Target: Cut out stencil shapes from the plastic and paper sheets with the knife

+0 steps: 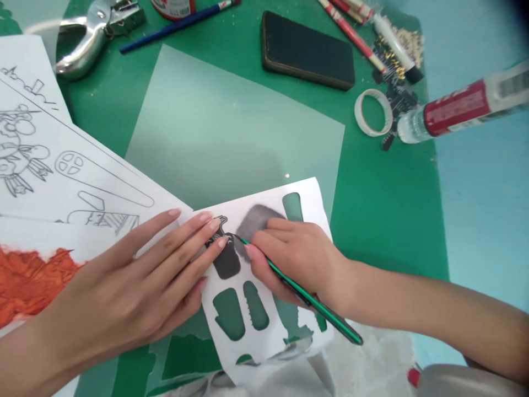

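A white paper stencil (pixel 308 207) with several cut-out shapes lies on a pale green sheet (pixel 231 127). My left hand (pixel 136 286) rests flat on the stencil's left edge, fingers stretched out and pressing it down. My right hand (pixel 289 253) is closed around a green pencil (pixel 318 306). The pencil's tip touches the stencil near a dark grey shaded patch (pixel 252 220) and a filled black cut-out (pixel 227 264). My left fingertips lie right beside the pencil tip.
Line drawings on white sheets (pixel 37 154) and an orange painted sheet (pixel 25 275) lie at the left. At the back are a metal hole punch (pixel 88 33), a blue pen (pixel 173 25), a black phone (pixel 308 49), a tape roll (pixel 373 112), a glue bottle (pixel 458 107) and red pencils (pixel 351 30).
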Demonstrator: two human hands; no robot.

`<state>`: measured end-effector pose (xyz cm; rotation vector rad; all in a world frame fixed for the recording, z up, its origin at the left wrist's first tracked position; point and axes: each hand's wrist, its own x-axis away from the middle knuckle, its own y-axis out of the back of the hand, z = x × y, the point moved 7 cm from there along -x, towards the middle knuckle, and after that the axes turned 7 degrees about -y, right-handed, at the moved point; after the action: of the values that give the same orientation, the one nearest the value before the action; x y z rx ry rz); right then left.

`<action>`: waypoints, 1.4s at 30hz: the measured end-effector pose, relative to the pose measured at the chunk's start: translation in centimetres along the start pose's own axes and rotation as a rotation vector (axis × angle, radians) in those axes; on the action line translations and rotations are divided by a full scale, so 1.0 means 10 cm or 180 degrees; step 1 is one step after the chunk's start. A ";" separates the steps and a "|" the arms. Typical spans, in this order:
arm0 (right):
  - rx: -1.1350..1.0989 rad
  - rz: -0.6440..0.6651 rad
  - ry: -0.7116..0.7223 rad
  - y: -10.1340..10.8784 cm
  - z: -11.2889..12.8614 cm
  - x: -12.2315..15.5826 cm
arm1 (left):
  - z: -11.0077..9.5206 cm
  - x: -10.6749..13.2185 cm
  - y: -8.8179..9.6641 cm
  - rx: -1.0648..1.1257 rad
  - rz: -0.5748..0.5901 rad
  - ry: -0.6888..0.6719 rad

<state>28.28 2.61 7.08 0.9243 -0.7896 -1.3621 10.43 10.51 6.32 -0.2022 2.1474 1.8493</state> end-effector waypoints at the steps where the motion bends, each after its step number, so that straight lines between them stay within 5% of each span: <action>1: -0.0002 -0.0037 -0.0039 -0.01 0.01 0.01 | 0.00 0.00 0.00 -0.0001 -0.0003 0.0011; 42: 0.0303 -0.0700 -0.0879 -0.10 0.29 0.19 | -0.01 0.01 -0.01 -0.0097 -0.0034 -0.0081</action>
<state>25.36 0.53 7.37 0.9290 -0.9911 -1.6810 10.40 10.38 6.19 -0.1953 2.0984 1.8694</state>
